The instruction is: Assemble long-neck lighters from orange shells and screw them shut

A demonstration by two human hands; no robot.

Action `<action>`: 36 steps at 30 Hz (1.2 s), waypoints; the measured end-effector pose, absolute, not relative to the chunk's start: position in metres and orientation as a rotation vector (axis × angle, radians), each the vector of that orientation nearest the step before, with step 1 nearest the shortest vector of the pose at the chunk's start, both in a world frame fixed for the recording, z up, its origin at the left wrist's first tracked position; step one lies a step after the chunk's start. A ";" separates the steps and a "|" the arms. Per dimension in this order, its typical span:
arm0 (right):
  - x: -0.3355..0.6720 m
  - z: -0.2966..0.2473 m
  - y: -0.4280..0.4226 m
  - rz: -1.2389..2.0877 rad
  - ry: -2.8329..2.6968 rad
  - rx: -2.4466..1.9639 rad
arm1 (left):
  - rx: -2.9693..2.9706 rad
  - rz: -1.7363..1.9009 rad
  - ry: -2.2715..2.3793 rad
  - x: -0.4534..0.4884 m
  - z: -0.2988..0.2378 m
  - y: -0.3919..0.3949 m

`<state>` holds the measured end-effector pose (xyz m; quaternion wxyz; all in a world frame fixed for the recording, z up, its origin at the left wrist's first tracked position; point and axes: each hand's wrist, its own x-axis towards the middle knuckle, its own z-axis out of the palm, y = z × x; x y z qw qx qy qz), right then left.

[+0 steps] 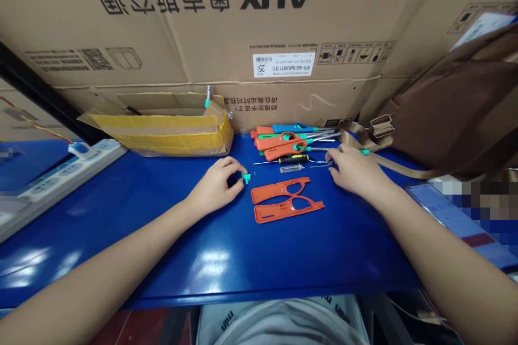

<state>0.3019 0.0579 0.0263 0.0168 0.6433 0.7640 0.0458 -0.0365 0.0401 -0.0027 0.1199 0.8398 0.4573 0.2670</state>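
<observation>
My left hand (218, 182) rests on the table, thumb and index finger closed around a small green plastic piece (246, 178). My right hand (356, 170) is curled over thin pale wires (321, 161), which run in under its fingertips; its other fingers are partly hidden. A green collar (365, 152) shows just beyond the knuckles. Between my hands lie two orange lighter shell halves (279, 191), inner sides up. Above them are a clear fuel tank (291, 168) and a black-and-yellow screwdriver (294, 159), with a tiny screw (254, 173) to the left.
Several long-necked lighters (279, 143) are piled at the back. A yellow-taped cardboard box (174, 135) stands at back left before a large carton (202, 48). A power strip (60, 172) lies left. On the right are a brown bag (449, 102) with its strap and a phone (457, 221).
</observation>
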 end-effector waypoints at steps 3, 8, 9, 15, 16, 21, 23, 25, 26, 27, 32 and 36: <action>0.310 0.024 0.064 0.174 2.372 2.023 | 2.445 0.774 1.362 -0.038 -0.003 0.040; 0.319 0.023 0.072 0.143 2.319 2.035 | 2.451 0.840 1.372 -0.038 -0.002 0.039; 0.319 0.023 0.073 0.137 2.317 2.041 | 2.466 0.867 1.359 -0.038 -0.001 0.038; 0.315 0.027 0.068 0.109 2.363 2.028 | 2.612 0.869 1.199 -0.030 0.003 0.029; 0.314 0.028 0.067 0.102 2.371 2.023 | 2.634 0.835 1.157 -0.028 0.003 0.027; 0.308 0.034 0.061 0.105 2.347 2.051 | 2.688 0.588 0.911 -0.023 0.007 0.017; 0.306 0.037 0.058 0.117 2.299 2.084 | 2.698 0.491 0.831 -0.022 0.009 0.014; 0.304 0.040 0.056 0.118 2.250 2.119 | 2.695 0.434 0.785 -0.022 0.010 0.012; 0.304 0.041 0.055 0.117 2.230 2.133 | 2.694 0.420 0.769 -0.022 0.011 0.012; 0.303 0.042 0.054 0.116 2.212 2.147 | 2.695 0.412 0.754 -0.022 0.012 0.011; 0.298 0.047 0.051 0.113 2.165 2.155 | 2.714 0.400 0.715 -0.022 0.014 0.011; 0.293 0.050 0.047 0.069 2.152 2.153 | 2.714 0.375 0.748 -0.024 0.015 0.012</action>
